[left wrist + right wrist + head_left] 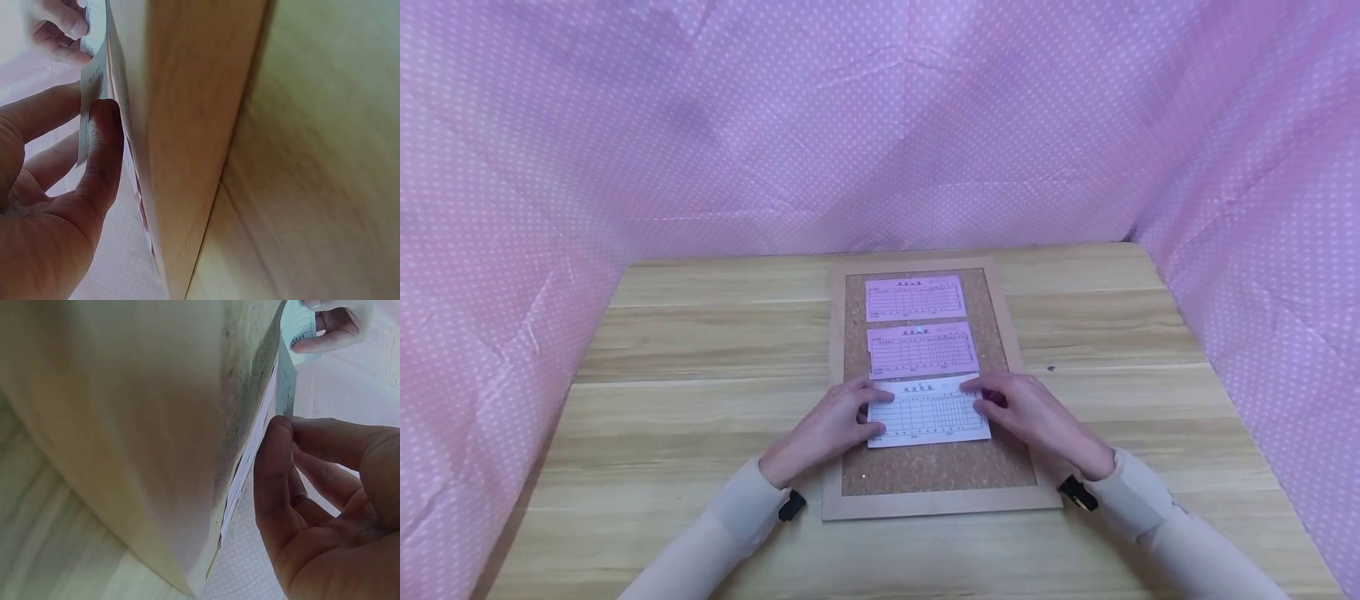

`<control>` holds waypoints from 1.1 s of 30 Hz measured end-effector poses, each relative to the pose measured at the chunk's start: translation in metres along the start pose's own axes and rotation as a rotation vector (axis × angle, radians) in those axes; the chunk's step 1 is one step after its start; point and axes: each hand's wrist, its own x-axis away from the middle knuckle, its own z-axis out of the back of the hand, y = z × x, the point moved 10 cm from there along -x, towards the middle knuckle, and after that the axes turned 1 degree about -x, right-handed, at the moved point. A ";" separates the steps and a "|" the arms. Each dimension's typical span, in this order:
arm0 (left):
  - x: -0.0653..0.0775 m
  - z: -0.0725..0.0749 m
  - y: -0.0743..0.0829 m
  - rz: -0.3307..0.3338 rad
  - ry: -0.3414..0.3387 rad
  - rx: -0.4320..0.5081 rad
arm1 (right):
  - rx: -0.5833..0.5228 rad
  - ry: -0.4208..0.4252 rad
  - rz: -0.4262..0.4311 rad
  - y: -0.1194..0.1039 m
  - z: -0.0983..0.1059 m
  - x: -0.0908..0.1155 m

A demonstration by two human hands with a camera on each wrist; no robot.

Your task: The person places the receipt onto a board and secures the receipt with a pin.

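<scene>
A white printed form slip (928, 417) lies low over the cork board (940, 471). My left hand (838, 419) pinches its left edge between thumb and fingers. At the right edge, my right hand (1028, 410) pinches it near the upper corner. In the left wrist view the slip (94, 75) stands a little off the board's face. The right wrist view shows the thumb and index finger meeting on the slip (286, 387). Directly above it are two pink form slips, an upper one (916, 300) and a lower one (922, 354), on the cork.
A light wooden frame (940, 504) edges the board, which lies on a wood-grain table (685, 400). A small pale dot (863, 476) shows on the lower left cork. Right of the board lies a small dark object (1051, 367). Pink dotted cloth (880, 125) surrounds the table.
</scene>
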 end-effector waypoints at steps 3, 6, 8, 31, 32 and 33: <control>-0.001 0.000 0.001 -0.003 0.006 -0.022 | 0.004 -0.013 -0.018 0.002 -0.001 -0.001; -0.002 0.000 0.001 0.004 0.011 -0.039 | 0.009 -0.026 -0.022 0.004 -0.002 -0.001; -0.002 -0.001 0.002 0.005 0.013 -0.051 | 0.011 -0.028 -0.025 0.005 -0.003 -0.002; -0.002 -0.004 0.001 0.009 -0.006 -0.154 | 0.066 -0.035 0.006 0.007 -0.005 -0.004; -0.002 -0.003 0.002 0.004 0.000 -0.167 | 0.064 -0.037 0.003 0.007 -0.006 -0.004; -0.001 -0.002 0.002 -0.007 0.008 -0.188 | 0.063 -0.038 -0.002 0.008 -0.006 -0.004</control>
